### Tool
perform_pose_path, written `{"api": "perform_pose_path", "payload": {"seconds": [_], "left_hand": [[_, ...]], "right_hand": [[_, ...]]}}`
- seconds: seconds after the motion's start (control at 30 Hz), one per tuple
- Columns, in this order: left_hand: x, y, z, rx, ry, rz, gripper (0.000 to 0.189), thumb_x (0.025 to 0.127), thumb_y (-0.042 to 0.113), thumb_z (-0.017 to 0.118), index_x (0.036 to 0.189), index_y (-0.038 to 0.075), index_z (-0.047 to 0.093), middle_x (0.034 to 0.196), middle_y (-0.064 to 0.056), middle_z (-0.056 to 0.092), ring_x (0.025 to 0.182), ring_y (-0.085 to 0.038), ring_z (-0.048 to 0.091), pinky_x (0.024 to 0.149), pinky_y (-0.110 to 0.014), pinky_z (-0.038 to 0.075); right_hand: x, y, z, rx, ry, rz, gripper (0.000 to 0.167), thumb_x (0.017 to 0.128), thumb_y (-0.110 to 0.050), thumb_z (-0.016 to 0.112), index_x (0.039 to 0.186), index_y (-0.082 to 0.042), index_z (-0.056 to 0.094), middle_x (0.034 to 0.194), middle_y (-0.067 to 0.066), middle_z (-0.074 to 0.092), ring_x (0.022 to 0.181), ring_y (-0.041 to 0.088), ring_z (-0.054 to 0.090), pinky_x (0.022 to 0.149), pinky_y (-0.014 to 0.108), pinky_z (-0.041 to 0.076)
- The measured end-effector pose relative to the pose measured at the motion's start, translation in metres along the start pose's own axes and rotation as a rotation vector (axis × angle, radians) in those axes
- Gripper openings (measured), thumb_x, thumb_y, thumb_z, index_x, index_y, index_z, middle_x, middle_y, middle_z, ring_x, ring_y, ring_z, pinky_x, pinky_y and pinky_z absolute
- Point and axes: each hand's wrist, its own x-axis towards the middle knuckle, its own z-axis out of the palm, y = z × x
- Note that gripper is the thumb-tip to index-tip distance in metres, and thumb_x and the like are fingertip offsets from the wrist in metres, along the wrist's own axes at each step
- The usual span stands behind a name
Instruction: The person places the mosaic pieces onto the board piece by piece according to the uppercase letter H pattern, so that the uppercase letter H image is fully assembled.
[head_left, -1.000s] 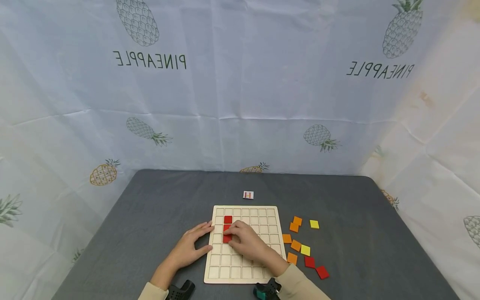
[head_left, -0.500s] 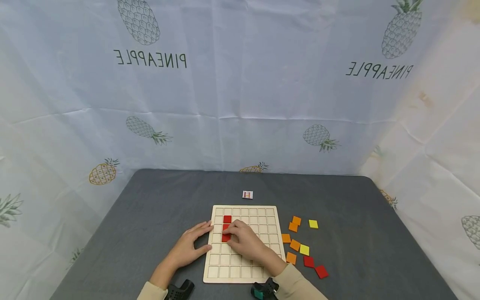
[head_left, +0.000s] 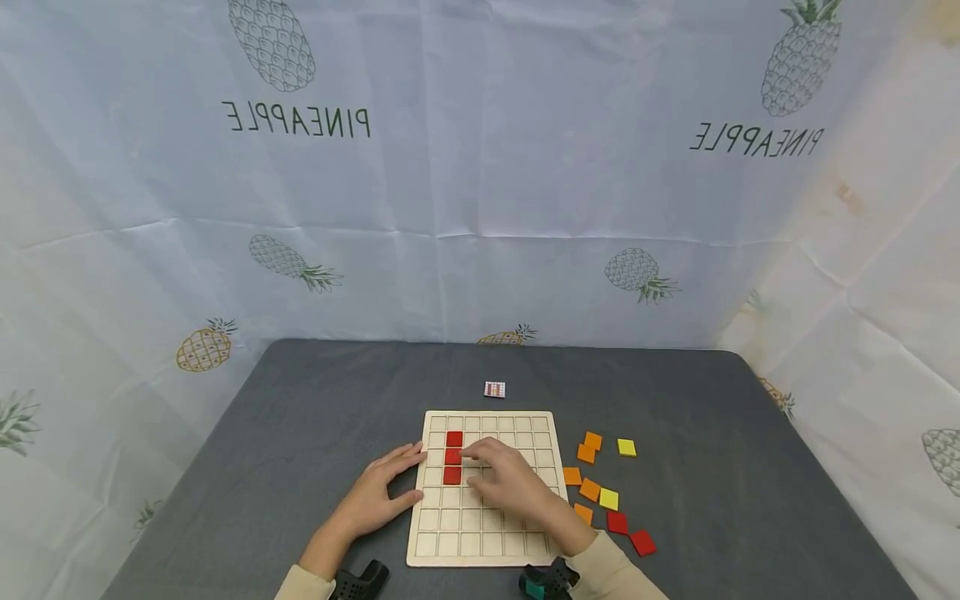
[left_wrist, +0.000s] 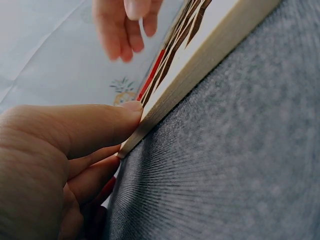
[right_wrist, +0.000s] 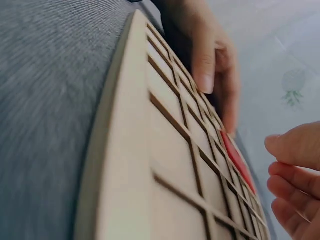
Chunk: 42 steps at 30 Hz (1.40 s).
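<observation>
A wooden grid board (head_left: pixel 471 522) lies on the dark table, with three red square tiles (head_left: pixel 453 457) in a column of its cells near the left side. My left hand (head_left: pixel 369 502) rests at the board's left edge. Its thumb (left_wrist: pixel 107 122) and fingers are fairly straight and touch that edge. Over the middle of the board hovers my right hand (head_left: pixel 517 487), just right of the red tiles. In the right wrist view, its thumb and fingertips (right_wrist: pixel 295 142) stand apart above the board with nothing between them.
Right of the board lie several loose orange tiles (head_left: pixel 589 490), two yellow tiles (head_left: pixel 626 448) and two red tiles (head_left: pixel 642 543). Some orange ones sit close to the board's right edge. A small patterned card (head_left: pixel 495 389) lies behind the board. A pineapple-print curtain (head_left: pixel 480 183) hangs behind the table.
My right hand has let go of the red tile area and moved slightly right, its thumb and fingers spreading apart. All three red tiles are now uncovered. My left hand has stayed put.
</observation>
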Motion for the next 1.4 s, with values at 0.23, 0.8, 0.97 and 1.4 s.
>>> {"api": "perform_pose_path", "payload": {"seconds": [0.23,0.8,0.97,1.4], "left_hand": [[0.001,0.000,0.000,0.002,0.001,0.006,0.057,0.084,0.044,0.067,0.133,0.016,0.058,0.143,0.002,0.049,0.135,-0.029,0.041,0.104,-0.060,0.033],[0.000,-0.001,0.004,-0.026,0.029,0.020,0.057,0.082,0.041,0.070,0.133,0.016,0.058,0.143,0.003,0.049,0.135,-0.026,0.042,0.105,-0.058,0.033],[-0.001,-0.001,0.003,-0.038,0.019,0.014,0.058,0.082,0.041,0.070,0.133,0.017,0.058,0.143,0.003,0.048,0.136,-0.026,0.041,0.106,-0.058,0.032],[0.000,-0.003,0.003,-0.023,0.030,0.019,0.056,0.083,0.042,0.070,0.132,0.017,0.059,0.143,0.003,0.049,0.134,-0.028,0.042,0.104,-0.059,0.033]], "right_hand": [[-0.027,0.010,-0.029,0.033,0.061,0.002,0.036,0.087,-0.010,0.068,0.122,-0.007,0.061,0.120,0.001,0.061,0.105,0.020,0.061,0.086,0.037,0.053],[-0.140,0.041,-0.083,-0.046,0.226,0.471,0.041,0.078,-0.023,0.077,0.117,-0.020,0.065,0.111,-0.008,0.063,0.096,0.012,0.061,0.078,0.027,0.053],[-0.165,0.047,-0.096,-0.059,0.160,0.624,0.045,0.079,-0.033,0.075,0.120,-0.020,0.063,0.118,-0.003,0.062,0.104,0.018,0.061,0.081,0.026,0.052],[-0.192,0.065,-0.102,-0.071,0.037,0.606,0.045,0.079,-0.040,0.073,0.117,-0.017,0.065,0.115,0.000,0.062,0.096,0.011,0.061,0.074,0.020,0.051]]}}
